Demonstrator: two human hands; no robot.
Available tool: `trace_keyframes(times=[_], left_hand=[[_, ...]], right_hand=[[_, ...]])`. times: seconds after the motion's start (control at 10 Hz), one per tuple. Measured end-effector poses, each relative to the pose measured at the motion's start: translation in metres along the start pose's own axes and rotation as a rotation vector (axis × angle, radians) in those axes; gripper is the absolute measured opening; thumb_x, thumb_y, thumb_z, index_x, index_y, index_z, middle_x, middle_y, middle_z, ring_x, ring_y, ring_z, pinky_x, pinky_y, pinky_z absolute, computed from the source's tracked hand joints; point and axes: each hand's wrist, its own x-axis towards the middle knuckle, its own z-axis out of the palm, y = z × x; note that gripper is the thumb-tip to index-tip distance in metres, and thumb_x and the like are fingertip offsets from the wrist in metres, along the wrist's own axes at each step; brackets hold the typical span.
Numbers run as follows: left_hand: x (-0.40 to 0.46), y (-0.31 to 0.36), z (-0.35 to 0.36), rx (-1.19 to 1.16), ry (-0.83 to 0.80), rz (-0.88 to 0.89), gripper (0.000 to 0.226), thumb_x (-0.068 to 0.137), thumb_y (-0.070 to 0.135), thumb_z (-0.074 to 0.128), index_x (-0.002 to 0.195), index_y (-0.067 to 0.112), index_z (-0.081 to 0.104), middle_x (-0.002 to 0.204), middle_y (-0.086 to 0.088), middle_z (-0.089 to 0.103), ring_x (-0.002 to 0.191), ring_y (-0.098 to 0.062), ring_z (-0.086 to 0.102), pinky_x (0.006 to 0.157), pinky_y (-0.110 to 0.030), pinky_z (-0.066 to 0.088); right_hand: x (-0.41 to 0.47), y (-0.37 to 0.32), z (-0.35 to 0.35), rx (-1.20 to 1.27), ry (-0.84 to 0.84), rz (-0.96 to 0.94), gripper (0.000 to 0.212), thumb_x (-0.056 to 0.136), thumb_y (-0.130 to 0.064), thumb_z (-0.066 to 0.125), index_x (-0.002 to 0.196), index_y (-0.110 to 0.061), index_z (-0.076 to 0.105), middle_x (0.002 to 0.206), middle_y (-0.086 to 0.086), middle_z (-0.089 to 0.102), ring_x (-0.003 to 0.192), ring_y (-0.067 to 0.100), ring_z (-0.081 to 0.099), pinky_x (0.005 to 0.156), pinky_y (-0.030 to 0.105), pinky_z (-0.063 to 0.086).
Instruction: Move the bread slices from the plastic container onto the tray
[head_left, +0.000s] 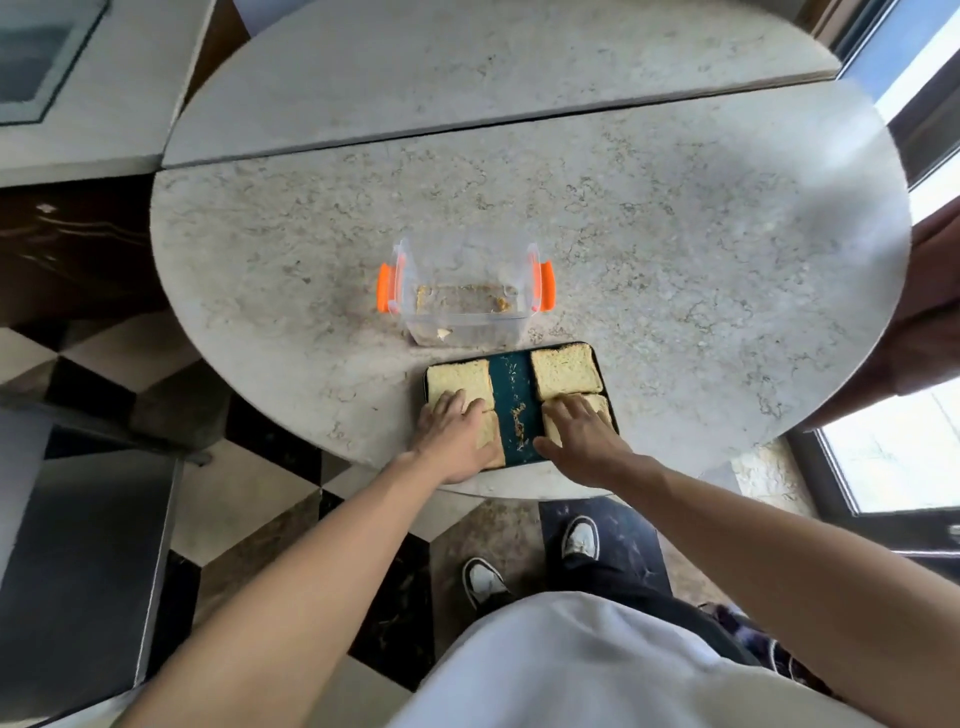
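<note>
Head view is showing me both hands lying flat on the tray (511, 387) at the worktop (675, 260) edge. My left hand (457, 436) is pressing, fingers spread, over the near left bread slice (491, 444), hiding most of it; my right hand (584, 434) is covering the near right slice (600, 405) likewise. Two far slices (460, 382) (565, 370) are lying clear. The plastic container (465, 306) is sitting beyond, holding only crumbs, its contents hard to read.
</note>
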Motion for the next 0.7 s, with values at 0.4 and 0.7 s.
trace_keyframes(times=[0.4,0.7], left_hand=[[-0.026,-0.006,0.006,-0.019,0.019,-0.105,0.084,0.091,0.055,0.047,0.157,0.02,0.008,0.168,-0.013,0.001,0.153,-0.03,0.0,0.123,-0.053,0.008],[-0.03,0.008,-0.007,-0.001,-0.062,-0.122,0.089,0.088,0.058,0.048,0.157,0.021,0.007,0.167,-0.014,0.004,0.152,-0.033,0.005,0.121,-0.056,0.012]], right_hand=[[-0.009,0.006,0.003,-0.122,-0.104,-0.042,0.08,0.095,-0.052,0.048,0.157,-0.021,0.008,0.168,0.007,-0.005,0.153,0.034,-0.002,0.122,0.058,0.008],[-0.003,0.002,-0.014,-0.192,-0.297,0.018,0.088,0.09,-0.064,0.048,0.157,-0.027,0.006,0.168,0.005,-0.006,0.152,0.038,-0.003,0.119,0.062,0.012]])
